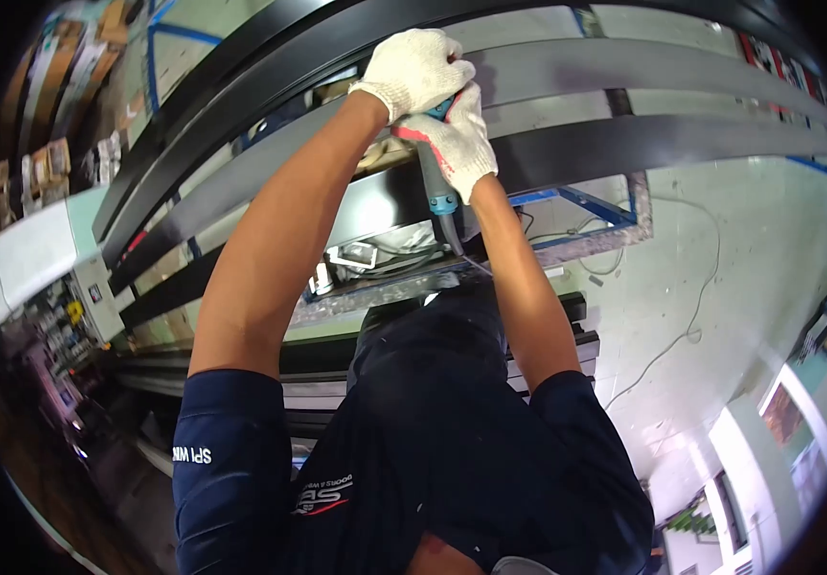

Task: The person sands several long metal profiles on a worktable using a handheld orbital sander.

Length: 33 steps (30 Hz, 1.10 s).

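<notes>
A corded power tool (430, 177) with a grey body and teal ends lies lengthwise between my hands, its cable end toward my body. My right hand (461, 144), in a white knit glove with a red-coated palm, is wrapped around the body. Over the far teal end curls my left hand (413, 72), gloved in the same white knit. The tool's working head is hidden under the gloves. Both hands are above long dark metal profiles (624, 149) that run from side to side, beside a grey profile (605, 67).
Blue-framed supports (596, 206) stand under the profiles. A shelf below holds cables and a light rectangular piece (353, 255). A thin cable (711, 273) trails over the pale floor at right. Stacked cartons (35, 177) and a white machine (25, 259) are at left.
</notes>
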Available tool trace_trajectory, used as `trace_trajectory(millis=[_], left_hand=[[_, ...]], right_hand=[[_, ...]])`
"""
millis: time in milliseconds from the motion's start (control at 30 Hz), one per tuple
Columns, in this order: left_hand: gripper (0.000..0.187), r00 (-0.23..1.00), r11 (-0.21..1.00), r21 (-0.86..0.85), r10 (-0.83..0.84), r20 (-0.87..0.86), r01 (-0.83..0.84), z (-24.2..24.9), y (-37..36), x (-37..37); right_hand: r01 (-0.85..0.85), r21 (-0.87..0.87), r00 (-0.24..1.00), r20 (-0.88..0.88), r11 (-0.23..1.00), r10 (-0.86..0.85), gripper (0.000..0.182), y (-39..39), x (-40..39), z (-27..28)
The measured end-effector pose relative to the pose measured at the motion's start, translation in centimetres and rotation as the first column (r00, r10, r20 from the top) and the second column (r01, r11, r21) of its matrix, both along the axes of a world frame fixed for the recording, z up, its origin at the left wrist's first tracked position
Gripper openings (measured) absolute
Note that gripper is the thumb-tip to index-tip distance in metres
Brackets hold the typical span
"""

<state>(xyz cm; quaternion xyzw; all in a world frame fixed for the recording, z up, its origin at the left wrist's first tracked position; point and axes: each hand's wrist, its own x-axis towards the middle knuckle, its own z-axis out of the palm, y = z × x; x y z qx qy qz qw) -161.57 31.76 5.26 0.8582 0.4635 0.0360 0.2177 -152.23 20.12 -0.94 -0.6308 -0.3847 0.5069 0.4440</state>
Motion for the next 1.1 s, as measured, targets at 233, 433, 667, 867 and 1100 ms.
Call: trace_trajectory(millis=[233,433,667,867,1100], left_hand=[[0.035,0.983,0.983,0.038,0.175,0.063,-0.177,-0.4,-3.1,-22.9],[0.031,0.924,0.924,0.015,0.382,0.024,-0.382,-0.1,-4.8,-38.5],[0.030,0.824,0.823,-0.037,0.567,-0.014,-0.567,0.7,-6.1,-39.6],[0.028,0.906,0.908,-0.030,0.418,0.063,-0.417,0.9,-4.6,-27.8],[0.030,0.959,0.964,-0.053,0.264,0.103,-0.260,0.9,-2.0,-8.3]], right_hand=[[-0.186,0.022,0.981,0.061,0.982,0.185,0.105,-1.4,-20.4,1.8],[-0.346,0.070,0.938,0.006,0.936,0.347,0.101,-0.7,-34.5,1.5],[-0.420,0.079,0.906,-0.018,0.904,0.422,0.115,-1.5,-36.0,1.3],[-0.304,0.144,0.949,-0.038,0.942,0.313,0.104,-0.8,-24.5,1.3],[-0.245,0.036,0.968,-0.055,0.969,0.246,0.114,-0.1,-5.2,1.9]])
